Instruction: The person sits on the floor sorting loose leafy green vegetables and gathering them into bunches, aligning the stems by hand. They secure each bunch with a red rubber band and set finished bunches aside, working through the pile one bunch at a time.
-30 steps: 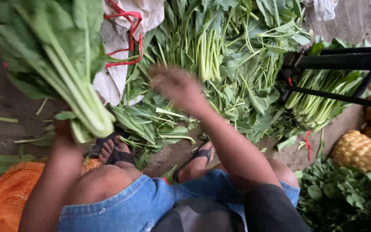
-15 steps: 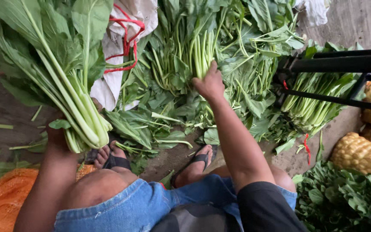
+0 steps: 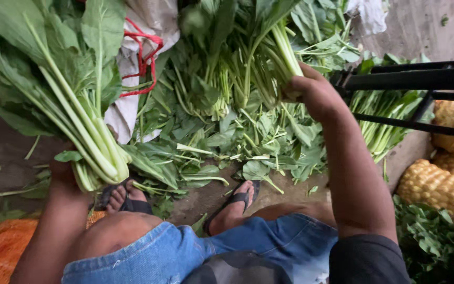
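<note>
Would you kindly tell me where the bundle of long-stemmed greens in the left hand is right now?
In the head view, the bundle of greens is at the left, held upright by its stem ends in the left hand, above the sandalled foot and beside the white sack.

A bundle of leafy greens [image 3: 64, 100] with pale stalks stands upright left of the white sack [image 3: 132, 79], cut ends down. A second bunch [image 3: 248, 58] tilts right of it.
</note>
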Demonstrator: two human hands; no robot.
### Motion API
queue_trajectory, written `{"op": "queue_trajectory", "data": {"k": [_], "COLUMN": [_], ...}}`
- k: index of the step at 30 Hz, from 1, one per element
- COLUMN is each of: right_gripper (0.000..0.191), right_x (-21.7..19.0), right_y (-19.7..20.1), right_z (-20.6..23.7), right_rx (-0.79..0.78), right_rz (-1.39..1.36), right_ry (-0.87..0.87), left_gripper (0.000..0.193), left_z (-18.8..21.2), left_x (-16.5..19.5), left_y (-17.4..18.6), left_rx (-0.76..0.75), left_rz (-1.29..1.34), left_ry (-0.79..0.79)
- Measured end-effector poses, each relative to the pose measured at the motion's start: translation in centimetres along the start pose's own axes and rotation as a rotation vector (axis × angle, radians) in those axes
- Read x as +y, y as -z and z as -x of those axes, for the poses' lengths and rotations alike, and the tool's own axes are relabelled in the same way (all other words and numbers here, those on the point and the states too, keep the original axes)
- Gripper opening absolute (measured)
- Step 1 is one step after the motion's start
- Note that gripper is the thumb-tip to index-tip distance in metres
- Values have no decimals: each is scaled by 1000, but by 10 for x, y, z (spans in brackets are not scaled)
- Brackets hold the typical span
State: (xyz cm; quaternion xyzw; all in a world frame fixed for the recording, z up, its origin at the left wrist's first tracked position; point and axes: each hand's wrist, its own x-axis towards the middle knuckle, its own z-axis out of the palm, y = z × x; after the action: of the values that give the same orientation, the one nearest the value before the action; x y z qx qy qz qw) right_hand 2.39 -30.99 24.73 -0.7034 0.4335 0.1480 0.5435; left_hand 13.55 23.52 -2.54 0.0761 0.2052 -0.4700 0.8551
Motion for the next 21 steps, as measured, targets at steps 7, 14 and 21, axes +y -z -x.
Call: {"op": "queue_trajectory", "data": {"k": [7, 14, 21], "right_gripper": [94, 114, 127], "right_x": [19, 115, 115], "right_y": [-14, -108, -142], "right_z": [3, -58, -58], "right_rx": [21, 489, 499], "right_rz": [179, 672, 775], "right_ry": [5, 96, 92], "left_gripper": [50, 51, 51], "left_z": [-3, 4, 3], "left_x": [0, 1, -2], "left_y": [-7, -3, -5], "left_rx": [-87, -71, -60], "left_rz": [3, -12, -30], "left_ry": [8, -5, 15]}}
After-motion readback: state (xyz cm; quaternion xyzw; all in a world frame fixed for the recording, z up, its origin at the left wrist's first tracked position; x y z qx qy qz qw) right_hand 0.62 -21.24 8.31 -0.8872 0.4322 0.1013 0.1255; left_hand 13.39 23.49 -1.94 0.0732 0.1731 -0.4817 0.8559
